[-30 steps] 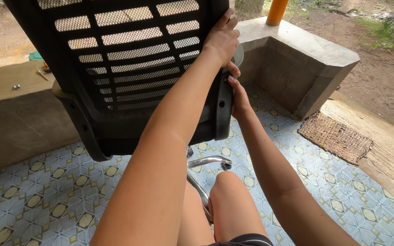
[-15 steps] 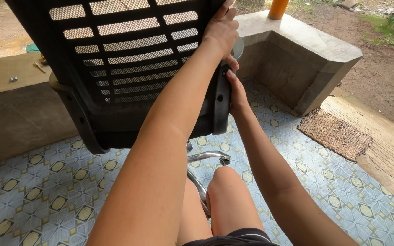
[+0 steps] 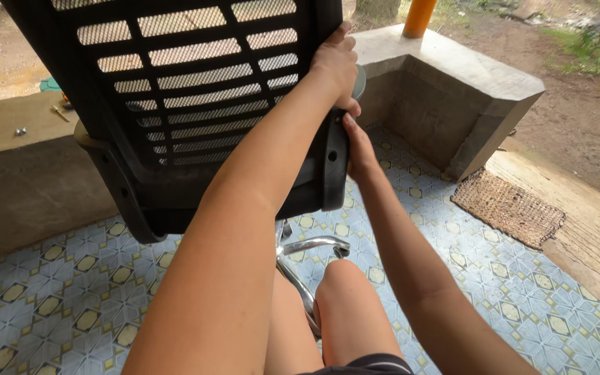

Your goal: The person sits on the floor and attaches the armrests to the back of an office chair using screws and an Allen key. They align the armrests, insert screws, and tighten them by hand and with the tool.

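A black mesh chair back (image 3: 175,104) with a plastic frame stands upright in front of me. My left hand (image 3: 335,62) reaches across and grips the upper right edge of its frame. My right hand (image 3: 359,149) is just below, fingers wrapped against the same right side rail. A small grey round part (image 3: 360,85) shows behind the frame between my hands. Under the chair back a chrome curved leg (image 3: 314,246) of the chair base lies on the floor by my bare knee (image 3: 348,292).
A low concrete wall (image 3: 453,83) runs behind and turns at the right, with an orange post (image 3: 419,17) on it. Small metal fasteners (image 3: 20,130) and a tool (image 3: 57,111) lie on the ledge at left. A woven mat (image 3: 508,208) lies on the patterned tile floor (image 3: 50,298).
The chair back sits slightly higher and closer in view. Both hands keep their hold on its right edge.
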